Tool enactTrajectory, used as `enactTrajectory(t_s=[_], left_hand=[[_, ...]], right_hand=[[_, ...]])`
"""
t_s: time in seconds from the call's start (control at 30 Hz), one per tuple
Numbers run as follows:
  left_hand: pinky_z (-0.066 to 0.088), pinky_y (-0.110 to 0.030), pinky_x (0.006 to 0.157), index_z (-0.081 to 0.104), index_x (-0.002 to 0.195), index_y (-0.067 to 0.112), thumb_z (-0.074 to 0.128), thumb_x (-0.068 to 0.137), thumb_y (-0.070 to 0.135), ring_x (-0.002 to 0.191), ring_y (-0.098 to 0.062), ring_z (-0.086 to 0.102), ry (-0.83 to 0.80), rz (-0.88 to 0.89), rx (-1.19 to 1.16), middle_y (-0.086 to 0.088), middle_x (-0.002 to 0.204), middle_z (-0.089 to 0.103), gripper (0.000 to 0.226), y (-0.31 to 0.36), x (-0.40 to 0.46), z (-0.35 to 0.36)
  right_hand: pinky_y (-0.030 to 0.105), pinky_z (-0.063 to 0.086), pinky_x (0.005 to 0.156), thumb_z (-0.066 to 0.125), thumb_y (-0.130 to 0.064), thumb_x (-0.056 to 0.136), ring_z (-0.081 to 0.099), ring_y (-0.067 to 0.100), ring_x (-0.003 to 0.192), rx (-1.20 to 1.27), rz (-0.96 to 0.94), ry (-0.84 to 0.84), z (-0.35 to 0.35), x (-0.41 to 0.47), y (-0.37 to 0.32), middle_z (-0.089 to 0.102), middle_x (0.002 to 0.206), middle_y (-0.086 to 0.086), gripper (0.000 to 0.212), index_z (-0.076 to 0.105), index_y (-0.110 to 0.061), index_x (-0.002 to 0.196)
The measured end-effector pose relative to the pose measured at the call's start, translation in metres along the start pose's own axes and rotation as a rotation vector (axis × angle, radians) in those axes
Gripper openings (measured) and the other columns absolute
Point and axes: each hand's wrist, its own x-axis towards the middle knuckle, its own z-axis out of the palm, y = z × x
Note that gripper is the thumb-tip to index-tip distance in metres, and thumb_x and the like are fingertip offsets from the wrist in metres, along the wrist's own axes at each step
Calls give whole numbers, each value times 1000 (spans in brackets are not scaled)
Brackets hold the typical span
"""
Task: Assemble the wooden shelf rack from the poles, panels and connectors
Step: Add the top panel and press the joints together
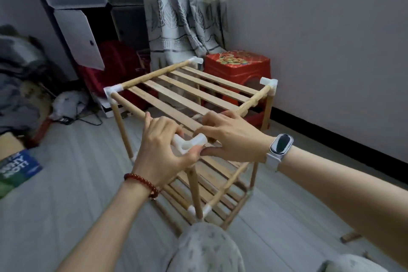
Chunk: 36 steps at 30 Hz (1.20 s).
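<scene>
Rack (187, 104) stands on the floor just before the person. Left hand (163, 146) grips the white corner connector (191, 142), while right hand (231, 137) pinches it and steadies the slats, probably to seat it on the near pole (195, 192). Far corners are already capped.

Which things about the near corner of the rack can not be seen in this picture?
- Head view: whether the white connector sits fully on its pole; left hand and right hand cover the joint.
- Head view: the rack's near bottom corner, partly hidden by a knee.
</scene>
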Motion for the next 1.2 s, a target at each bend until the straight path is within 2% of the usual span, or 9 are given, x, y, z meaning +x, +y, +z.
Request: enactTrajectory(t_s=[0.07, 0.13, 0.3, 0.4, 0.67, 0.73, 0.87, 1.03, 1.2], left_hand=[[15, -27, 110, 49, 78, 14, 50, 69, 50, 102, -22, 47, -19, -23, -60, 0, 85, 49, 37, -19, 0, -11], [22, -33, 108, 53, 84, 12, 48, 68, 47, 120, -17, 40, -32, -67, -144, -2, 95, 53, 39, -35, -3, -21], [28, -13, 98, 51, 80, 12, 43, 74, 38, 117, -21, 43, 1, -75, -250, -3, 90, 52, 27, -64, -9, -37], [29, -14, 97, 51, 84, 9, 42, 74, 37, 115, -19, 43, 36, -99, -291, -5, 95, 50, 31, -77, -12, -40], [28, -26, 105, 47, 98, 6, 50, 69, 35, 124, -16, 37, 135, -109, -399, -6, 115, 46, 42, -86, -17, -26], [26, -31, 108, 47, 100, 11, 52, 69, 39, 129, -19, 34, 141, -104, -425, -2, 119, 43, 42, -89, -16, -23], [23, -36, 111, 42, 107, 24, 51, 72, 45, 134, -21, 28, 188, -82, -439, 1, 125, 40, 41, -95, -17, -16], [29, -35, 105, 46, 100, -2, 38, 85, 65, 121, -23, 36, 216, -29, -371, -13, 109, 43, 69, -96, -12, -13], [32, -34, 100, 45, 100, -7, 47, 79, 43, 113, -20, 38, 182, -2, -328, -7, 107, 40, 54, -99, -11, -16]], right_hand=[[41, 36, 91, 49, -47, 91, 49, 18, 89, 15, -26, 19, 0, 19, -10, 44, 113, 1, 33, 57, -25, 114], [39, 36, 85, 45, -45, 94, 44, 16, 79, 34, -58, 22, 1, 33, -20, 43, 113, 0, 28, 57, -25, 111], [32, 35, 74, 44, -36, 96, 41, 10, 72, 61, -65, 53, 3, 63, -41, 47, 120, -4, 25, 55, -19, 109], [34, 41, 68, 46, -31, 95, 54, 16, 77, 143, -70, 57, -6, 76, -44, 51, 119, -6, 21, 58, -17, 106], [30, 32, 74, 47, -30, 94, 49, 6, 76, 233, -61, -96, -9, 77, -52, 48, 102, -16, 17, 54, -26, 109], [28, 28, 71, 47, -47, 90, 46, 5, 70, 263, -36, -138, -14, 79, -53, 47, 93, -15, 24, 53, -27, 99], [32, 33, 77, 21, -77, 71, 44, 3, 67, 179, 13, -112, -13, 83, -62, 40, 85, -17, 54, 45, -31, 87], [37, 31, 87, 12, -76, 67, 45, 0, 70, 234, 53, -79, -9, 83, -62, 43, 90, -18, 54, 43, -34, 82], [36, 29, 86, 16, -75, 67, 46, 1, 72, 268, 68, -63, -7, 86, -62, 43, 86, -17, 51, 44, -34, 81]])
